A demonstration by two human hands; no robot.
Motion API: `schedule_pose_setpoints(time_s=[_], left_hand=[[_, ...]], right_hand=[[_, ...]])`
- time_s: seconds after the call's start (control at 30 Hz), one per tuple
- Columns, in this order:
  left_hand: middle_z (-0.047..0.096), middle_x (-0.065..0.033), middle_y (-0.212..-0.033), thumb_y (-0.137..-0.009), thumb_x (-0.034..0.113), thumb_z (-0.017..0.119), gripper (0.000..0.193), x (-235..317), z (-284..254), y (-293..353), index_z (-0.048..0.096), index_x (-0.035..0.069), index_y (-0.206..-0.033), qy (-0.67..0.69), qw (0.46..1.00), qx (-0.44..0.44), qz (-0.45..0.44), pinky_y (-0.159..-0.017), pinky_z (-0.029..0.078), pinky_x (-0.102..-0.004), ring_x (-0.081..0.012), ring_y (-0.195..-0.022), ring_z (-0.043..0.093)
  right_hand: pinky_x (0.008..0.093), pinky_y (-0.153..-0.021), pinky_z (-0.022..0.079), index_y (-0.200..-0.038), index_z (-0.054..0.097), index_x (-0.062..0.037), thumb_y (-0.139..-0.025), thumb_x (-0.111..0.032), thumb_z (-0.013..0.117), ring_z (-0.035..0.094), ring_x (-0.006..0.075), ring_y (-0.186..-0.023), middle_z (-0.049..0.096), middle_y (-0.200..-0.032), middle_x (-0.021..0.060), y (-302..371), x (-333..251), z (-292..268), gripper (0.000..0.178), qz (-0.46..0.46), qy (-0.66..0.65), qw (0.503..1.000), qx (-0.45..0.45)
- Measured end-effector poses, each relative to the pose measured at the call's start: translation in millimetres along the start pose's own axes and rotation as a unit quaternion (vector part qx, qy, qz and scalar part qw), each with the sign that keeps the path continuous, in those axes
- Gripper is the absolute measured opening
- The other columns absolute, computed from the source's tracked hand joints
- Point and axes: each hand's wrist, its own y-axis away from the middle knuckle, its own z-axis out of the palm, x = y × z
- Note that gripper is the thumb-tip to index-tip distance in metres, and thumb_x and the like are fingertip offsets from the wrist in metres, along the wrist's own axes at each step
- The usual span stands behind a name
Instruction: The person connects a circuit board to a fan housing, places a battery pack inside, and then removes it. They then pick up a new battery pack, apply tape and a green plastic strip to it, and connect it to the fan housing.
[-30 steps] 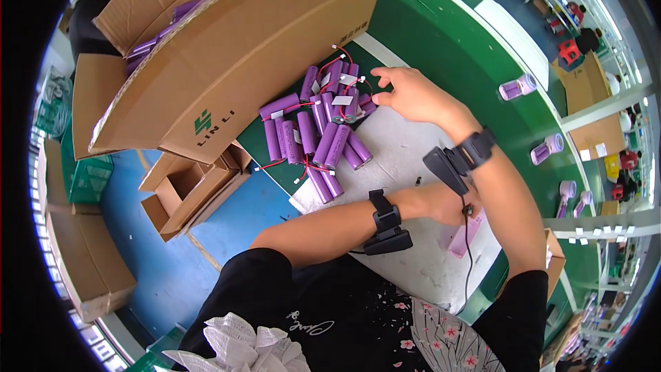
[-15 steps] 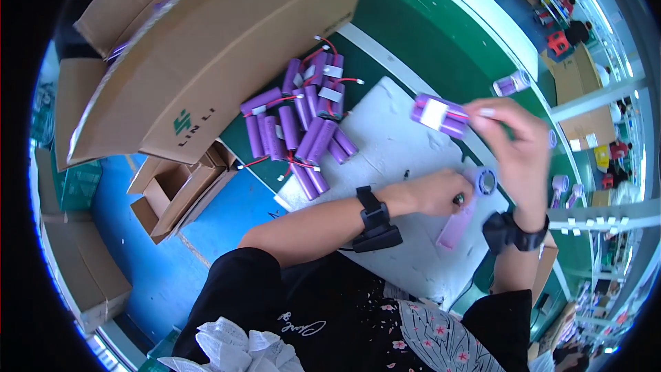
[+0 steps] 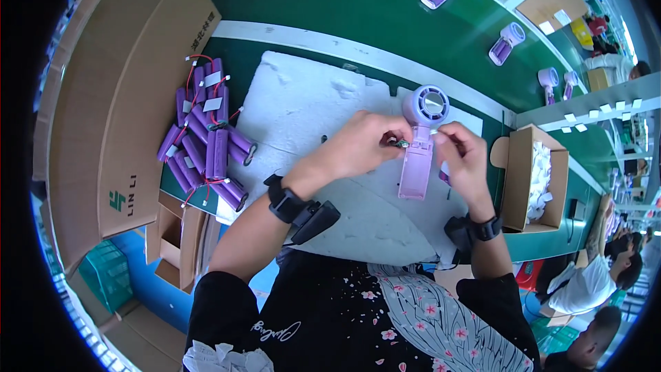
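Note:
A light-purple handheld fan (image 3: 416, 172) lies on white foam in front of me, its round head pointing away and its handle shell open. At the left of the handle, my left hand (image 3: 361, 145) pinches a small green circuit board (image 3: 399, 143). My right hand (image 3: 466, 162) is closed at the other side of the fan's neck, a small white plug (image 3: 433, 132) at its fingertips. Part of a purple battery pack (image 3: 445, 176) shows under that hand; the rest is hidden. Further left lies a heap of purple battery packs (image 3: 206, 134) with red wires and white plugs.
White foam sheets (image 3: 296, 89) cover the green bench. A tall cardboard box (image 3: 148, 89) walls the left side. An open carton (image 3: 518, 179) with white pieces stands at the right. Several purple fans (image 3: 507, 45) lie along the far belt. Other people (image 3: 585, 289) sit at the right.
My right hand has brought the battery pack down from above the foam to the fan's handle. My view has turned, so the heap sits further left. The left hand stays by the fan.

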Motion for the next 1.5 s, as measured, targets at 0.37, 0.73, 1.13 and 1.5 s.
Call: schedule_pose_setpoints(time_s=[0.37,0.73,1.13,1.5], left_hand=[[0.068,-0.0078,-0.091,-0.074,-0.008,0.068,0.028,15,-13,6,0.065,0.004,-0.099,0.011,0.998,-0.041,-0.047,-0.073,0.052,-0.0299,-0.0177,-0.081,0.066],[0.067,-0.0117,-0.091,-0.071,-0.007,0.067,0.026,15,-11,11,0.074,0.010,-0.090,-0.105,0.993,0.034,0.047,-0.069,0.053,-0.0325,-0.0276,-0.080,0.066],[0.062,-0.0117,-0.096,-0.073,-0.011,0.065,0.024,25,-12,11,0.069,0.004,-0.092,-0.043,0.998,-0.040,-0.010,-0.073,0.053,-0.0304,-0.0240,-0.081,0.064],[0.064,-0.0084,-0.091,-0.076,-0.002,0.069,0.018,9,-9,9,0.065,0.001,-0.094,0.120,0.989,-0.031,-0.081,-0.071,0.052,-0.0279,-0.0152,-0.079,0.063]], right_hand=[[0.0258,-0.051,0.042,-0.073,0.051,-0.0037,-0.066,0.008,0.072,0.054,0.0152,-0.062,0.067,-0.081,0.0067,7,-5,37,0.024,-0.260,0.190,0.947,0.022],[0.0280,-0.050,0.043,-0.070,0.051,-0.0054,-0.065,0.004,0.075,0.053,0.0183,-0.060,0.066,-0.077,0.0038,8,-6,41,0.026,-0.234,0.255,0.938,0.021],[0.0288,-0.054,0.046,-0.078,0.060,-0.0041,-0.069,0.004,0.072,0.056,0.0193,-0.064,0.062,-0.074,0.0054,8,-11,38,0.017,-0.226,0.218,0.949,-0.008],[0.0257,-0.056,0.045,-0.091,0.068,-0.0001,-0.081,-0.001,0.069,0.058,0.0187,-0.069,0.059,-0.085,0.0094,12,-3,33,0.010,-0.240,0.142,0.959,0.056]])
